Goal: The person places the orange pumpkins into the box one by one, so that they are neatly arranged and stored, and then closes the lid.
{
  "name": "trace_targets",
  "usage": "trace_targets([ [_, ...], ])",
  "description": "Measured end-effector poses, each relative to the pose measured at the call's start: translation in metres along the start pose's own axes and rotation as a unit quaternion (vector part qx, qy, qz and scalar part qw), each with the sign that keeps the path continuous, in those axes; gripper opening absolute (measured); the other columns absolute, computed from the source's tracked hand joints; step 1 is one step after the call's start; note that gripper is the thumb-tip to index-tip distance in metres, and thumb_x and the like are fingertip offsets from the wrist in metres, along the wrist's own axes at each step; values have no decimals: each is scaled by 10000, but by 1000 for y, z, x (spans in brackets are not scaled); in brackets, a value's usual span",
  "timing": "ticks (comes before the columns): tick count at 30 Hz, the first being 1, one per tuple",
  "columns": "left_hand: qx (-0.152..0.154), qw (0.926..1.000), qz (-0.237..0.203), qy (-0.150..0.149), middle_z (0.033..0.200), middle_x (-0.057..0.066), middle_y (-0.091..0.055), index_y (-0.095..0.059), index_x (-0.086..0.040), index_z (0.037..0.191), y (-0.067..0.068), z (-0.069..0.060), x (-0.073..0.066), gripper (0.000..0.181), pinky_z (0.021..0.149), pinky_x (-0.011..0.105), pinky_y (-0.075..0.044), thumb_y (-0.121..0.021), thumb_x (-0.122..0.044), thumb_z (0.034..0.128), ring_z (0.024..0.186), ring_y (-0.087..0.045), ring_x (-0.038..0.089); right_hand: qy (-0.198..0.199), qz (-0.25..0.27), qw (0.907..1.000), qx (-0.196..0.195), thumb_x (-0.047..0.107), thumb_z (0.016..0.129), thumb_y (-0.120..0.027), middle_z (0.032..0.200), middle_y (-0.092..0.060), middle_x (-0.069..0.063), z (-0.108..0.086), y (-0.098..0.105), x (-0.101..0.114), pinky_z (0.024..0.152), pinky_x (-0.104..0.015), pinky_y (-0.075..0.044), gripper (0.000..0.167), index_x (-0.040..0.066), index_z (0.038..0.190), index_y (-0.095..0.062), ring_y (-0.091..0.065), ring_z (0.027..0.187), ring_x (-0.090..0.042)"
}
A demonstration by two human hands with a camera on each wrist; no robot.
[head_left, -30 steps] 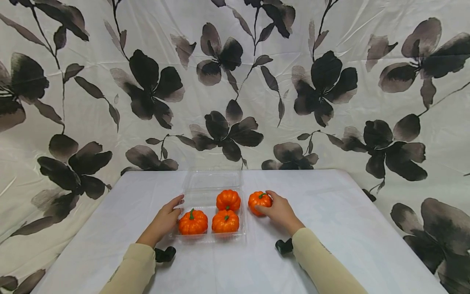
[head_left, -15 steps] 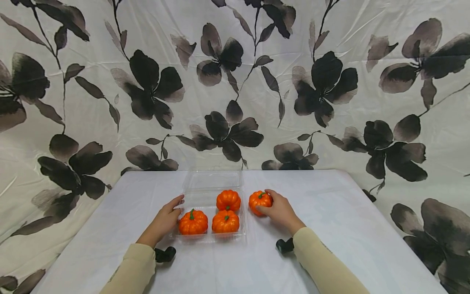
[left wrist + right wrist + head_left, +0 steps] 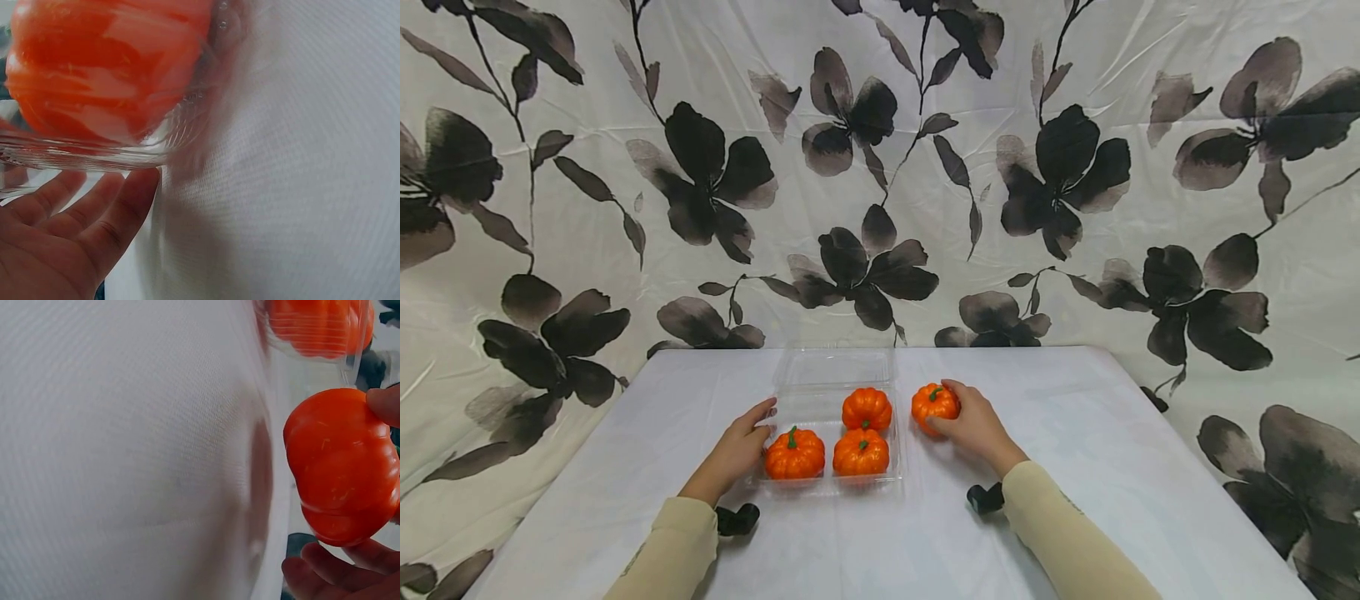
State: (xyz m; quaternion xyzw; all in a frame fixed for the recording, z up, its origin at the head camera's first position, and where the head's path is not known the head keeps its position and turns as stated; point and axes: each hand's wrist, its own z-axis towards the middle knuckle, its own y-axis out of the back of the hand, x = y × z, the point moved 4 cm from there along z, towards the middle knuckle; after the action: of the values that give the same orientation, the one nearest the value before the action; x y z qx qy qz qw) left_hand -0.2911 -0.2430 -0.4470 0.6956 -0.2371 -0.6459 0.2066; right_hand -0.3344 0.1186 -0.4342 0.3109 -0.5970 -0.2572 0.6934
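Our right hand pinches 1 pumpkin. Our left hand — straight-fingered — touches the clear container, presumably to steady it.

Right hand, gripping a pumpkin, had shifted slightly rightward, away from the clear container; also higher or farther off, couldn't tell which.

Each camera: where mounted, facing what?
Head: head-worn, faces forward and down at the clear clamshell container; left hand, right hand, beige sleeves show.
Left wrist: wrist-worn, faces a boxed orange pumpkin through the container's wall; part of left hand shows.
Right wrist: wrist-worn, faces the held pumpkin; part of right hand shows.
Shared: head and right wrist both show the held pumpkin.
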Motion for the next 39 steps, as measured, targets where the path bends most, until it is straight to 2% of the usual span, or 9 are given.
trace_targets([
  [7, -1, 9999, -62, 90, 1545, 214, -325, -225, -107, 1544, -1, 1, 2, 567, 1080, 603, -357, -362, -166, 997, 1350, -395, 444, 57, 64, 9999, -100, 364, 773, -740, 1386, -479, -151, 0, 3, 1, 1053, -500, -445, 747, 185, 1438, -450, -512, 1229, -326],
  [16, -34, 9999, -50, 89, 1545, 213, -325, -226, -107, 1543, -1, 0, 1, 566, 1074, 595, -372, -359, -156, 995, 1347, -397, 441, 319, 202, 9989, -279, 284, 773, -737, 1422, -454, -134, 1, 6, 8, 1074, -521, -414, 731, 188, 1436, -445, -483, 1264, -331],
  [23, -23, 9999, -25, 97, 1541, 219, -327, -229, -102, 1542, -1, 0, 1, 566, 1073, 594, -374, -363, -159, 995, 1349, -392, 443, 674, 327, 9968, -272, 247, 791, -752, 1423, -450, -127, -1, 9, 17, 1086, -529, -398, 644, 193, 1376, -489, -469, 1286, -325],
  [26, -11, 10000, -7, 94, 1542, 219, -327, -229, -101, 1542, -1, 0, 1, 568, 1075, 597, -369, -367, -163, 995, 1352, -390, 445, 711, 393, 9965, -219, 241, 796, -759, 1422, -445, -111, -2, 10, 18, 1100, -521, -387, 610, 203, 1347, -502, -457, 1300, -318],
  [29, -55, 10000, 51, -25, 1527, 231, -349, -247, -79, 1534, 0, 0, 0, 564, 1029, 542, -444, -376, -151, 989, 1318, -436, 435, 740, 478, 9959, -220, 248, 792, -768, 1428, -440, -98, -3, 11, 20, 1089, -527, -396, 609, 209, 1340, -504, -454, 1299, -319],
  [33, -125, 9997, 110, -179, 1504, 240, -384, -280, -57, 1519, 2, 0, -1, 552, 900, 414, -511, -388, -133, 983, 1258, -500, 406, 824, 621, 9943, -265, 262, 789, -773, 1432, -446, -81, -2, 14, 23, 1068, -524, -418, 604, 219, 1333, -514, -463, 1288, -315],
  [35, -114, 9996, 135, -222, 1498, 248, -386, -281, -49, 1517, 2, -1, -1, 551, 879, 390, -515, -388, -133, 983, 1248, -505, 409, 815, 703, 9939, -256, 287, 801, -762, 1427, -449, -65, -2, 15, 25, 1053, -511, -438, 577, 235, 1322, -522, -474, 1268, -303],
  [39, -101, 9996, 140, -238, 1497, 253, -385, -278, -46, 1517, 2, -1, -1, 552, 902, 414, -515, -385, -131, 983, 1254, -501, 418, 973, 754, 9919, -318, 292, 864, -689, 1403, -473, -48, -2, 18, 30, 994, -476, -487, 458, 244, 1296, -546, -491, 1241, -274],
])
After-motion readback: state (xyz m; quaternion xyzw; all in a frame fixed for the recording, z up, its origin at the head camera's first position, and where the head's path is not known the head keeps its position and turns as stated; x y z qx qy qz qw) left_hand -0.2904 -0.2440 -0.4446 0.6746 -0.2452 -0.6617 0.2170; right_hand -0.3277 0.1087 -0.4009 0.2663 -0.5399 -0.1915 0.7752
